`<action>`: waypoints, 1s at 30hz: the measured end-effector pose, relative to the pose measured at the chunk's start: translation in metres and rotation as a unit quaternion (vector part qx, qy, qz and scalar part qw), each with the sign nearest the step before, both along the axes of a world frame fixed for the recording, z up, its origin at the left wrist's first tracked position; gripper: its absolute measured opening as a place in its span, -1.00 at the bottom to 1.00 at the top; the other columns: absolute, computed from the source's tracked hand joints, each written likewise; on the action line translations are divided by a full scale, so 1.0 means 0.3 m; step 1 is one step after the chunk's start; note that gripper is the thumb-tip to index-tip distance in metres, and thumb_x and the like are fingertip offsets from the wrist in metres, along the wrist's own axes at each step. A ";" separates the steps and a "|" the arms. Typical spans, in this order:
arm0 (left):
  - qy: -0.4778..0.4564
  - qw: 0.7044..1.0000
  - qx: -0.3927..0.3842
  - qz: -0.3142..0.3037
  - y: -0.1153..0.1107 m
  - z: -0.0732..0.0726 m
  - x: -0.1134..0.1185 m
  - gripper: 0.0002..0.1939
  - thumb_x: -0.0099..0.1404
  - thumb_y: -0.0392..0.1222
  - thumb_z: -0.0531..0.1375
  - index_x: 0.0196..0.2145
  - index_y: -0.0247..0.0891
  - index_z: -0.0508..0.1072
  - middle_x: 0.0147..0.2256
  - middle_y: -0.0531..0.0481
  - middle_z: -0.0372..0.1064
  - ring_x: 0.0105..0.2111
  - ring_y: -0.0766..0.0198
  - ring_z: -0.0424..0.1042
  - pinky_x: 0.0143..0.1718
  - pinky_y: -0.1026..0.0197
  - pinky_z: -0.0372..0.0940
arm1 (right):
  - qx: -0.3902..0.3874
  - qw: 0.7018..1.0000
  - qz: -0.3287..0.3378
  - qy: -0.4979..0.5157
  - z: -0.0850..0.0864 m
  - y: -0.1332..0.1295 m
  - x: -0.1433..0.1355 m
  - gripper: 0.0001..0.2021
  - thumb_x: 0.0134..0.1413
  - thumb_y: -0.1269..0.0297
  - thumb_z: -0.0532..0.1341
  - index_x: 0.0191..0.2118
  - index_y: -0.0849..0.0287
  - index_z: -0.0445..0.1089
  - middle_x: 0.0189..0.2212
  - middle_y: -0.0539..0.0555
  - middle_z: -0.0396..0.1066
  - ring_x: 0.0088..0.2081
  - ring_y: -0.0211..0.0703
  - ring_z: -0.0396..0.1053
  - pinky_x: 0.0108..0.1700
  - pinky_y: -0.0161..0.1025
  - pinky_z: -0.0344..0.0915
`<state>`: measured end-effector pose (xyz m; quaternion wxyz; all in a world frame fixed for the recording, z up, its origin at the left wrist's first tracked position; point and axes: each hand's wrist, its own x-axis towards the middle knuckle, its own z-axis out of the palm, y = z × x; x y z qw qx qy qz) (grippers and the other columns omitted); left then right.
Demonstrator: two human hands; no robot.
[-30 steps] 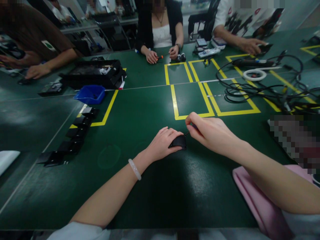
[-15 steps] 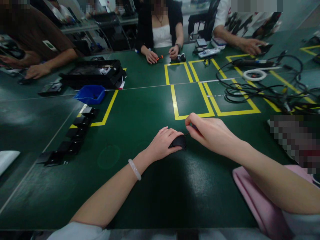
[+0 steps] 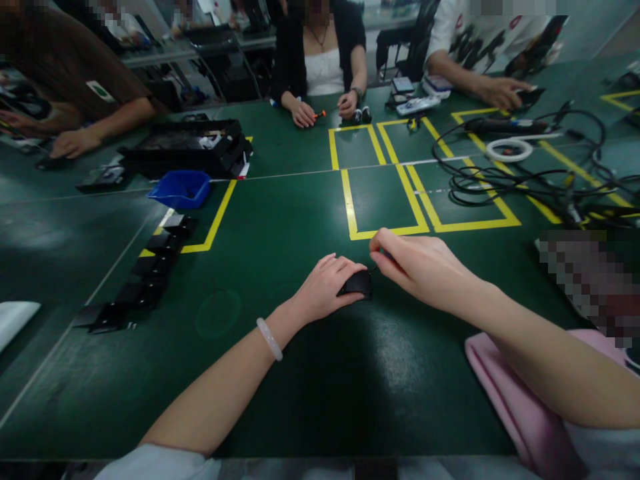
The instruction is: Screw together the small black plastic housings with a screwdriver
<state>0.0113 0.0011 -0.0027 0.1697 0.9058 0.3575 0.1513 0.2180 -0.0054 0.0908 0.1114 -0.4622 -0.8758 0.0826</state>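
Observation:
On the green table, my left hand (image 3: 331, 285) is closed around a small black piece (image 3: 358, 285), with the thumb along its near side and the fingers over its far side. The palm and fingers hide much of that piece, so its exact kind does not show. My right hand (image 3: 405, 257) is closed in a pinch just to the right of it. A thin dark strand or shaft (image 3: 373, 269) runs from those fingertips to the black piece's right end; whether it is a wire or a tool, I cannot tell.
Several black parts (image 3: 145, 267) stand in a row at left, near a blue bin (image 3: 181, 189) and a black tray (image 3: 187, 148). Black cables (image 3: 480, 187) coil at right. A pink cloth (image 3: 520, 393) lies under my right forearm. Co-workers sit opposite.
My right hand has shifted very slightly, its fingertips a touch lower. My left hand and the black piece stay in place.

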 end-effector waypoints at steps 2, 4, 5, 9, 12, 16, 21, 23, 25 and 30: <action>0.000 1.000 0.003 0.002 0.000 -0.001 0.000 -0.58 0.28 0.01 0.16 0.03 -0.18 0.25 -0.06 -0.05 0.32 0.01 0.13 0.30 0.23 -0.11 -0.01 | -0.003 1.000 0.005 -0.008 -0.001 -0.001 0.001 -0.78 0.29 0.15 -0.04 -0.23 0.15 0.25 -0.43 0.03 0.46 -0.42 -0.16 0.42 -0.44 -0.30 0.03; 0.001 1.000 0.004 0.001 0.000 0.000 0.000 -0.58 0.28 0.01 0.16 0.03 -0.18 0.25 -0.06 -0.05 0.32 0.02 0.13 0.30 0.24 -0.10 -0.01 | -0.002 1.000 0.003 -0.015 -0.004 0.000 0.002 -0.77 0.29 0.14 -0.04 -0.23 0.15 0.25 -0.46 0.02 0.45 -0.44 -0.16 0.42 -0.44 -0.30 0.02; 0.002 1.000 0.003 0.001 0.000 0.001 0.000 -0.58 0.28 0.01 0.16 0.04 -0.18 0.24 -0.05 -0.05 0.32 0.02 0.13 0.30 0.24 -0.10 -0.01 | 0.000 1.000 0.001 -0.014 -0.005 0.000 0.002 -0.78 0.29 0.16 -0.04 -0.22 0.16 0.25 -0.46 0.01 0.45 -0.44 -0.16 0.41 -0.45 -0.30 0.02; 0.002 1.000 0.001 -0.001 0.000 0.004 0.000 -0.57 0.28 0.01 0.16 0.04 -0.18 0.24 -0.04 -0.06 0.31 0.03 0.13 0.29 0.23 -0.10 0.00 | 0.005 1.000 0.001 0.001 -0.009 0.003 0.002 -0.83 0.27 0.22 -0.02 -0.17 0.16 0.23 -0.43 0.01 0.45 -0.45 -0.18 0.41 -0.47 -0.31 0.01; 0.001 1.000 0.004 -0.002 0.000 0.002 0.000 -0.57 0.28 0.01 0.17 0.04 -0.19 0.24 -0.05 -0.05 0.32 0.02 0.15 0.29 0.23 -0.09 0.00 | 0.006 1.000 0.002 0.002 -0.010 0.004 -0.001 -0.82 0.27 0.18 0.00 -0.19 0.16 0.23 -0.45 -0.01 0.44 -0.46 -0.19 0.40 -0.47 -0.32 0.00; 0.001 1.000 0.004 0.001 0.000 0.002 0.001 -0.58 0.28 0.00 0.17 0.03 -0.19 0.24 -0.05 -0.05 0.32 0.02 0.14 0.29 0.24 -0.09 -0.01 | 0.003 1.000 0.004 0.001 -0.012 0.004 -0.004 -0.83 0.27 0.19 0.00 -0.21 0.15 0.22 -0.48 -0.01 0.43 -0.48 -0.20 0.38 -0.47 -0.32 -0.01; 0.004 1.000 -0.001 -0.004 0.000 0.007 0.000 -0.57 0.29 0.01 0.16 0.05 -0.18 0.23 -0.04 -0.06 0.31 0.03 0.13 0.29 0.23 -0.11 -0.01 | 0.001 1.000 0.002 0.006 -0.010 0.004 0.003 -0.87 0.24 0.26 0.01 -0.16 0.16 0.20 -0.46 -0.01 0.42 -0.48 -0.21 0.37 -0.48 -0.33 -0.01; 0.003 1.000 0.000 -0.002 0.000 0.007 0.000 -0.57 0.29 0.01 0.16 0.04 -0.18 0.24 -0.04 -0.06 0.31 0.03 0.13 0.29 0.24 -0.10 -0.01 | 0.000 1.000 0.005 0.008 -0.009 0.005 0.005 -0.86 0.25 0.24 0.00 -0.18 0.16 0.21 -0.45 0.00 0.42 -0.47 -0.20 0.38 -0.47 -0.32 -0.01; 0.001 1.000 0.002 -0.001 0.000 0.004 0.000 -0.58 0.28 0.01 0.16 0.03 -0.19 0.25 -0.05 -0.06 0.32 0.02 0.13 0.30 0.24 -0.09 0.00 | 0.000 1.000 0.010 0.006 -0.007 0.004 0.005 -0.82 0.27 0.18 -0.01 -0.22 0.15 0.22 -0.44 0.01 0.43 -0.44 -0.19 0.38 -0.46 -0.32 -0.01; 0.000 1.000 -0.002 0.001 -0.001 0.002 -0.001 -0.58 0.29 0.02 0.15 0.03 -0.18 0.25 -0.04 -0.06 0.31 0.03 0.12 0.29 0.24 -0.11 -0.02 | -0.006 1.000 -0.004 -0.011 -0.003 0.003 0.001 -0.78 0.29 0.16 -0.03 -0.25 0.15 0.24 -0.49 0.01 0.42 -0.48 -0.19 0.37 -0.47 -0.31 -0.02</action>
